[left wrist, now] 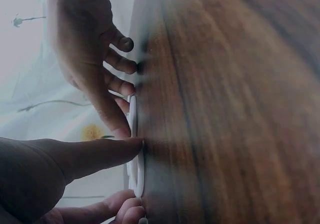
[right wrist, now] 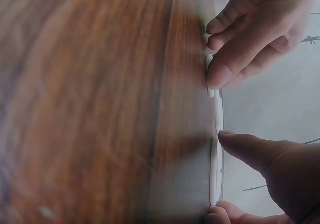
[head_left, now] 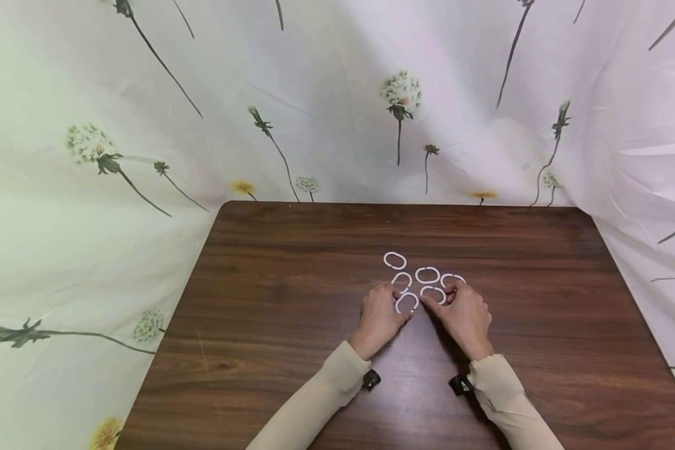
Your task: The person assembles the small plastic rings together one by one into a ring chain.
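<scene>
The backdrop was basically a wrinkly white fabric sheet point(head_left: 326, 81) with a dandelion print, hanging behind and along both sides of a dark reddish-brown wood-grain table point(head_left: 281, 300) with rounded back corners. The print had fluffy whitish seed heads point(head_left: 402, 90) on long, thin, dark stems point(head_left: 158, 60), plus a few small yellow blooms point(head_left: 243, 186), a couple right by the table's back edge. Light was pretty soft, kinda greenish on the cloth's left and pinker on the right, with a faint sheen on the wood.

Draped tabletop workspace, floral cloth point(head_left: 326, 94), wooden table point(head_left: 562, 312)
</scene>
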`<state>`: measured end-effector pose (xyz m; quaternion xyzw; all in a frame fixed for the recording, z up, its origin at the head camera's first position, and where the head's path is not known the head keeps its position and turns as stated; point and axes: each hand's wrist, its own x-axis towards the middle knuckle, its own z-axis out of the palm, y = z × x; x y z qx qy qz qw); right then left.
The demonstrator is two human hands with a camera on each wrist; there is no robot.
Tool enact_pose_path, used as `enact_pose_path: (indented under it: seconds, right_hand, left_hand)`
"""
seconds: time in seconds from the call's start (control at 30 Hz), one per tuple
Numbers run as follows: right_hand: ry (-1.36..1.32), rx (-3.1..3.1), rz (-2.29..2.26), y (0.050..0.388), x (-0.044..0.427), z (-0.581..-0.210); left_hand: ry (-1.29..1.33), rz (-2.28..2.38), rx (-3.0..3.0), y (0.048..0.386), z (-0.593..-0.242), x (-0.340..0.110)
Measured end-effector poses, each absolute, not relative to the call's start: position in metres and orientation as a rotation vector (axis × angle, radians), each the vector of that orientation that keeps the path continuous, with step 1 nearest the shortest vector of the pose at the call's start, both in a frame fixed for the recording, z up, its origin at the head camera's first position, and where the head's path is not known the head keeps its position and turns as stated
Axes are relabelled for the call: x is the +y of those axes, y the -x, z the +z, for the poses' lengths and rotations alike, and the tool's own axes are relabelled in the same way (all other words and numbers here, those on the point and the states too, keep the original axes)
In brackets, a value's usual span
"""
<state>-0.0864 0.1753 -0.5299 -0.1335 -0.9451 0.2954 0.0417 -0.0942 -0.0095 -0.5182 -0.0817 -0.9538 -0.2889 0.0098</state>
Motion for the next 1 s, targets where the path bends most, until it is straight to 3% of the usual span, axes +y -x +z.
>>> enact_pose_path:
  seconds: [0.53, 1.0]
  right_hand:
    - [0.375, -2.884, 0.956, 0.0853, 0.1766, -0.5292]
    - [0.055, -2.716, 1.231, 0.0823, 0.1778, -0.5342]
  left_hand:
    - [0.219, -0.987, -3.015, 0.0995, -0.5151, -0.0092]
    - [0.297, -1.068, -2.971, 0.0991, -0.5172, -0.0135]
